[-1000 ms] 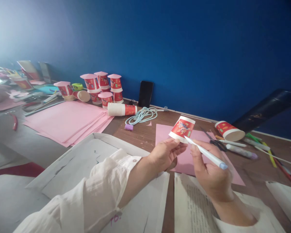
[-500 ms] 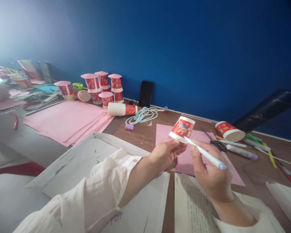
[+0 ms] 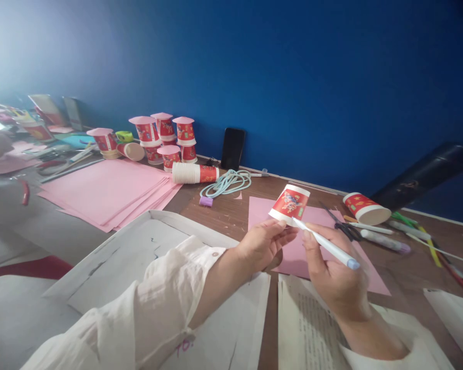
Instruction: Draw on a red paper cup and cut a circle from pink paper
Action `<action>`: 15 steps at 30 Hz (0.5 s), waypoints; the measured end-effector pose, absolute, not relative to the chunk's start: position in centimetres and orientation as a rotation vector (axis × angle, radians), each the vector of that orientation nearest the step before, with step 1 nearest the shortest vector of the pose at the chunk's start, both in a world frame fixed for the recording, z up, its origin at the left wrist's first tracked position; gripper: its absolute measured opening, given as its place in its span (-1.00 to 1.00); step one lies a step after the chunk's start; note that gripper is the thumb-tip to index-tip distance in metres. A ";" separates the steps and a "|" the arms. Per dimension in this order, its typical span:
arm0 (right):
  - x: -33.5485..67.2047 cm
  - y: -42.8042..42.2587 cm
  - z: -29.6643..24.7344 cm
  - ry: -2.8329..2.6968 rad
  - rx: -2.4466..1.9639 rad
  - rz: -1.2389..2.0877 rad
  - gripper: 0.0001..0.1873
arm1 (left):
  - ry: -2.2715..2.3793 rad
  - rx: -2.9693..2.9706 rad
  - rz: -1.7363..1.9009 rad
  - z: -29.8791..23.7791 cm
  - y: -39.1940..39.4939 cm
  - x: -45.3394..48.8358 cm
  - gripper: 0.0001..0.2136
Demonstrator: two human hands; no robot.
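Observation:
A red and white paper cup [image 3: 291, 202] with a printed figure is pinched at its lower rim by my left hand [image 3: 264, 244]. The cup is upside down and slightly tilted, above a sheet of pink paper [image 3: 289, 257]. In my right hand [image 3: 337, 280] is a white pen [image 3: 326, 242] with a pale blue end. Its tip meets the white band near the cup's lower edge; whether it presses on the surface I cannot tell. Black-handled scissors [image 3: 347, 229] lie on the pink sheet just beyond my right hand.
Pink sheets [image 3: 108, 190] lie stacked at left, near cups with pink paper tops [image 3: 142, 131]. A sleeve of nested cups [image 3: 187, 173], pale blue cord [image 3: 227, 183] and phone [image 3: 232, 149] sit at the back. Right are another cup [image 3: 364, 208], pens and a black cylinder [image 3: 420, 174].
Almost nothing differs. Both hands, the cup and the pen keep the same place, with only a tiny shift of the whole view.

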State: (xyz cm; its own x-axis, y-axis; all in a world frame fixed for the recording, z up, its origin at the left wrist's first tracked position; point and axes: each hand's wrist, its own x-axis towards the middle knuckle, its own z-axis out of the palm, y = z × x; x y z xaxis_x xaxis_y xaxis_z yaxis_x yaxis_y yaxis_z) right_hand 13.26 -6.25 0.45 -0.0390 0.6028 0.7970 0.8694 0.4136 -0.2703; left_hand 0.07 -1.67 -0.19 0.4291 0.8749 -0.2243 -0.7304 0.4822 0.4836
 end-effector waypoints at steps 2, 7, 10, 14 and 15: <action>13.3 -6.3 0.4 -1.743 -1.282 -0.361 -0.78 | 0.488 0.342 1.022 -0.2 -1.7 0.1 -0.88; 13.2 -6.4 0.5 -1.744 -1.276 -0.363 -0.78 | 0.506 0.336 1.016 -0.1 -1.7 0.0 -0.91; 13.2 -6.4 0.5 -1.737 -1.284 -0.373 -0.78 | 0.523 0.336 1.015 0.0 -1.7 -0.1 -0.93; 13.2 -6.3 0.4 -1.749 -1.268 -0.366 -0.77 | 0.561 0.332 1.012 0.3 -1.8 -0.1 -0.93; 13.3 -6.3 0.4 -1.751 -1.263 -0.368 -0.77 | 0.567 0.330 1.013 0.3 -1.8 -0.1 -0.93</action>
State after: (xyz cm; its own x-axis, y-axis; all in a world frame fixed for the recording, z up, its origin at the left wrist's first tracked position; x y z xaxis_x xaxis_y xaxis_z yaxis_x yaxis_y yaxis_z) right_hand 13.26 -6.33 0.40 -0.0552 0.5920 0.8040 0.8654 0.4300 -0.2571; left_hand -0.15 -1.82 0.35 0.4044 0.8669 -0.2915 -0.7015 0.4986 0.5092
